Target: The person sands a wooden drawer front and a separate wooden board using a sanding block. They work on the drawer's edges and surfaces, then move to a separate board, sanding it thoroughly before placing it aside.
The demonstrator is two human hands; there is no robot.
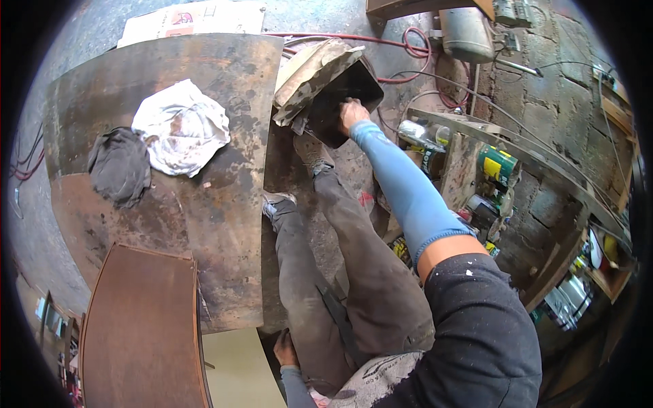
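Observation:
My right hand [354, 115] reaches forward over a black square-cornered container [367, 85], its fingers curled together against the dark interior. What they hold, if anything, I cannot make out. Leaning against the container's left side is a pale, stained, crumpled sheet or sack [309, 71]. My left hand [286, 348] hangs low beside my left thigh, near the table edge; its fingers are partly hidden. On the stained wooden table [235, 224] to my left lie a white cloth [182, 129] with brown smears and a dark grey cloth [119, 166].
A curved brown wooden panel or drawer [139, 326] stands at the near left. To the right, cans [498, 166] and bottles crowd a wooden frame along a block wall. Red hoses [401, 78] and cables trail across the floor near a metal tank [467, 37].

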